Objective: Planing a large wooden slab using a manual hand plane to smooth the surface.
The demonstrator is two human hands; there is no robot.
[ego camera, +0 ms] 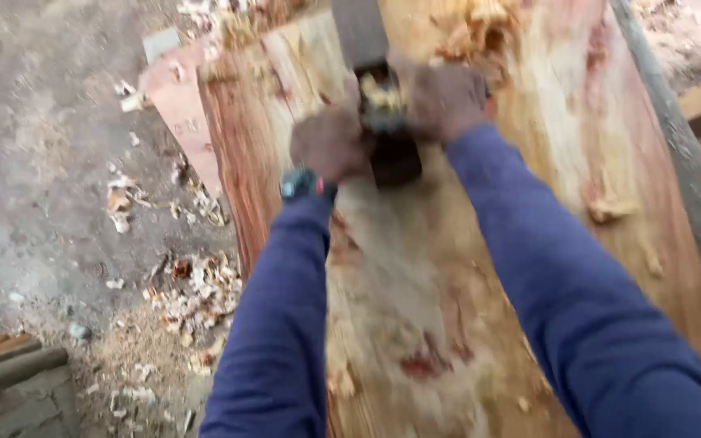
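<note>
Blue-sleeved arms stretch forward over a wide wooden plank [415,308]. The left hand [328,144] and right hand [445,99] both close their fingers around a dark hand plane [387,122] resting on the plank's far part, though blur hides individual fingers. Wood shavings [192,296] litter the ground at left.

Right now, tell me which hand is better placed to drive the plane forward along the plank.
Probably the left hand: it grips the rear of the hand plane, behind the blade on the plank. The right hand sits ahead, seemingly steadying the front.
</note>
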